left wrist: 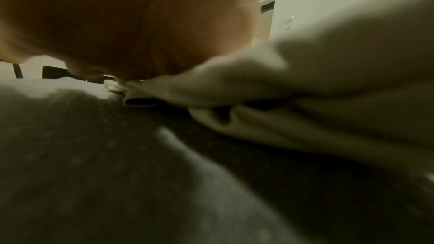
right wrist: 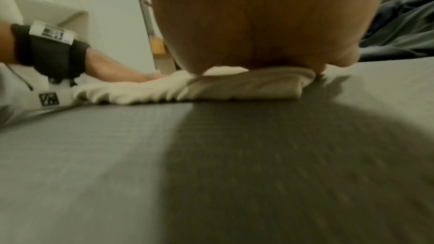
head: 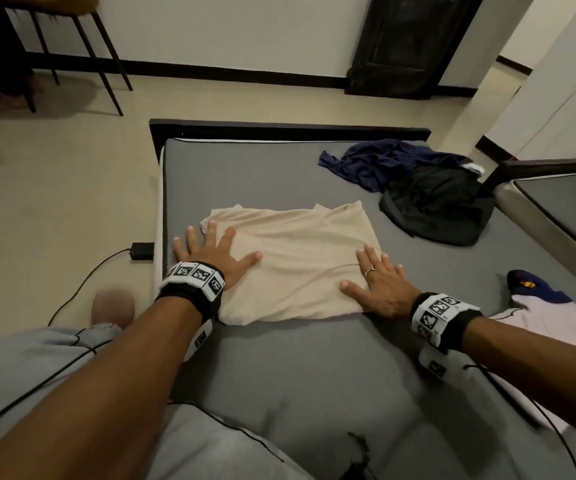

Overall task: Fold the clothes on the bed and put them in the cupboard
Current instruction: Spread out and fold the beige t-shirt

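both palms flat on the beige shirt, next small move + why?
Probably fold it once more: the left hand lifts its edge over toward the right hand. The beige shirt lies flat but still wide, both hands press it with straight fingers, and nothing is gripped. A dark pile waits unfolded behind.

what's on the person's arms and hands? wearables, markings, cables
Bare forearms, no sleeves. Each wrist has a black band topped with white blocks printed with black square tags. A ring sits on the right hand. A thin black cable trails under the right forearm.
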`<state>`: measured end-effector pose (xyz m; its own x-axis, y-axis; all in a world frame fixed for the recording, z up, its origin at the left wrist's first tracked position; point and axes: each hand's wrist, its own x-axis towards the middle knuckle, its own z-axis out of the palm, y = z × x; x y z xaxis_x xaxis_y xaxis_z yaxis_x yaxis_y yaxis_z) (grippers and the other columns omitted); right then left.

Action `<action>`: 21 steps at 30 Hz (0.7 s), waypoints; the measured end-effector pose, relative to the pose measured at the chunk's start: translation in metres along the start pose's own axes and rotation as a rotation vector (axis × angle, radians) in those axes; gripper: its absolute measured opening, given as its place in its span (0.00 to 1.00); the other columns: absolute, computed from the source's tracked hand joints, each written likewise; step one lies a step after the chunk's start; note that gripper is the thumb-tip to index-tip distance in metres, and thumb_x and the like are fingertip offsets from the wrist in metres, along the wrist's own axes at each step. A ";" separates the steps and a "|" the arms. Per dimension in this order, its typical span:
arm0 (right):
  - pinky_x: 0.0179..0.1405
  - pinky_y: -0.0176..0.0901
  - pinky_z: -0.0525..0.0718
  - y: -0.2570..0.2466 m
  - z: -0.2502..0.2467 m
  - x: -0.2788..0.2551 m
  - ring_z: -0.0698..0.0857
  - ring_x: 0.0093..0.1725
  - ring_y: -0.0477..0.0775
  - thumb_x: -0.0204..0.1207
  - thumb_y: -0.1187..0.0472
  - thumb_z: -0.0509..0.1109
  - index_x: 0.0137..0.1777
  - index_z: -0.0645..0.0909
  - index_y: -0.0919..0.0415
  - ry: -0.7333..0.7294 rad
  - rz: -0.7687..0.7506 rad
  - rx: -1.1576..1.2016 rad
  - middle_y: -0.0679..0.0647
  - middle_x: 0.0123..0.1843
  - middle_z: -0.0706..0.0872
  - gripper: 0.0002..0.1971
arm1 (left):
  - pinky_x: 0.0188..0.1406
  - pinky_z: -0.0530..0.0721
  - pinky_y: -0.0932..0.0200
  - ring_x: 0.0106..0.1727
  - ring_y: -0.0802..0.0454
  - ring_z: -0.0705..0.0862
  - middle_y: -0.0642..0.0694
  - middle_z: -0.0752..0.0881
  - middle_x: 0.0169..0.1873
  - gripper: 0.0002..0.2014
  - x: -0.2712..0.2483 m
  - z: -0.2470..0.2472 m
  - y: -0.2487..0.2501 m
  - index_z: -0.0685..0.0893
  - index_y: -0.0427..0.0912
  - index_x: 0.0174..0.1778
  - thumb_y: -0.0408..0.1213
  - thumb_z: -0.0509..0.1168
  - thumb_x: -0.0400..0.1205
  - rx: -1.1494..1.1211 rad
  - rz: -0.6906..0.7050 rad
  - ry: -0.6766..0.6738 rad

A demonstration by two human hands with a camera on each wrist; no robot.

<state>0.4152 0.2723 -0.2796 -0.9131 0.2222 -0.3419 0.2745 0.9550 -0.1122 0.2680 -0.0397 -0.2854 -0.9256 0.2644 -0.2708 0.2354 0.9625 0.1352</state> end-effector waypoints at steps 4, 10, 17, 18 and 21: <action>0.85 0.69 0.46 -0.006 -0.038 0.021 0.46 0.88 0.68 0.72 0.17 0.40 0.88 0.53 0.60 0.124 0.050 -0.012 0.59 0.90 0.48 0.56 | 0.80 0.36 0.28 0.86 0.34 0.39 0.41 0.44 0.88 0.45 0.010 -0.017 0.009 0.58 0.47 0.86 0.75 0.42 0.79 0.097 0.065 0.326; 0.74 0.59 0.76 -0.025 -0.075 0.082 0.79 0.73 0.66 0.86 0.56 0.61 0.74 0.77 0.61 0.285 -0.214 -0.007 0.60 0.80 0.74 0.19 | 0.78 0.67 0.40 0.80 0.40 0.68 0.46 0.70 0.80 0.19 0.037 -0.029 0.046 0.76 0.50 0.74 0.39 0.58 0.85 0.036 0.409 0.393; 0.58 0.51 0.86 0.004 -0.095 0.145 0.88 0.54 0.61 0.81 0.49 0.71 0.65 0.83 0.61 0.340 0.164 0.378 0.59 0.55 0.89 0.19 | 0.60 0.81 0.47 0.61 0.38 0.84 0.44 0.87 0.59 0.13 0.086 -0.049 -0.002 0.87 0.53 0.63 0.45 0.62 0.86 -0.128 0.039 0.343; 0.54 0.49 0.86 0.008 -0.095 0.149 0.89 0.51 0.60 0.81 0.49 0.72 0.58 0.85 0.62 0.345 0.169 0.369 0.57 0.50 0.89 0.16 | 0.56 0.82 0.49 0.58 0.38 0.85 0.43 0.89 0.55 0.11 0.088 -0.048 -0.006 0.88 0.53 0.59 0.46 0.63 0.86 -0.150 0.027 0.308; 0.44 0.43 0.78 0.015 -0.092 0.155 0.86 0.42 0.57 0.81 0.52 0.72 0.43 0.85 0.63 0.338 0.150 0.355 0.53 0.36 0.86 0.13 | 0.50 0.83 0.51 0.51 0.38 0.86 0.43 0.90 0.49 0.10 0.089 -0.046 -0.011 0.90 0.50 0.52 0.48 0.65 0.85 -0.210 0.024 0.305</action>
<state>0.2495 0.3395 -0.2483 -0.8860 0.4592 -0.0640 0.4421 0.7952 -0.4149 0.1698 -0.0301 -0.2674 -0.9738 0.2259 0.0269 0.2214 0.9143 0.3393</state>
